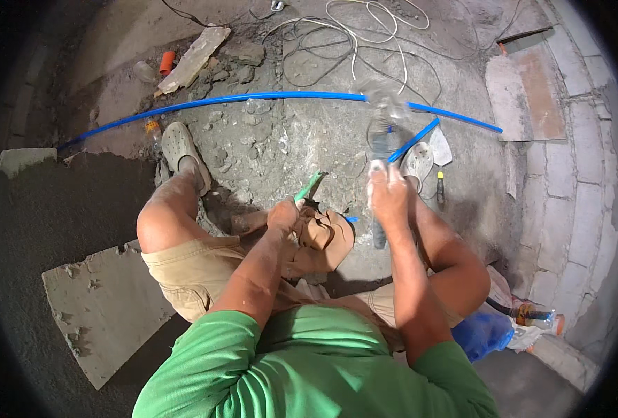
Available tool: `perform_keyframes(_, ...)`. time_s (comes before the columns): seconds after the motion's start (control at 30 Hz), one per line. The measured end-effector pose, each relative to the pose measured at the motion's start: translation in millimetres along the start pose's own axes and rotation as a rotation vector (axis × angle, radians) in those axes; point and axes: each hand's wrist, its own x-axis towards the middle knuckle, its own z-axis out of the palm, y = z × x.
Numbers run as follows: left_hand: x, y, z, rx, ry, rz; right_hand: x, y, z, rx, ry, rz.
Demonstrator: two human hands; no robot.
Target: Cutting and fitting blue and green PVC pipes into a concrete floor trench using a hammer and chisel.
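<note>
My left hand (284, 212) is closed on a slim green tool (307, 184), held at a slant above broken concrete (257, 139). Beneath it lies a tan, rumpled cloth or pouch (323, 244). My right hand (387, 195) grips an upright hammer-like tool (380, 136) with a dark handle end below the fist; its upper end is smeared by motion. A short blue pipe piece (413, 139) slants just above my right fist; whether the hand touches it I cannot tell. A dark-handled tool with a yellow tip (440, 187) rests beside my right foot.
A long blue pipe (218, 101) crosses the floor, with cables (354, 38) beyond. An orange cylinder (167, 63) and rubble lie upper left. A board (100, 306) rests on dark mortar at left; blocks (560, 209) line the right, near a blue bag (476, 334).
</note>
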Motion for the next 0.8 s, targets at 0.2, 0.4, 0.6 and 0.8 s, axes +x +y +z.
perform_keyframes(0.2, 2, 15, -5, 0.009, 0.003, 0.027, -63, 84, 52, -0.437, -0.304, 0.296)
perform_keyframes(0.4, 4, 1, 2, 0.04, -0.033, 0.029, -15, 78, 42, -0.215, -0.213, 0.252)
perform_keyframes(0.6, -7, 9, -10, -0.033, -0.065, -0.05, 3, -6, -8, -0.363, 0.215, -0.533)
perform_keyframes(0.8, 0, -5, -6, 0.011, -0.08, -0.028, -60, 77, 55, -0.297, -0.324, 0.319)
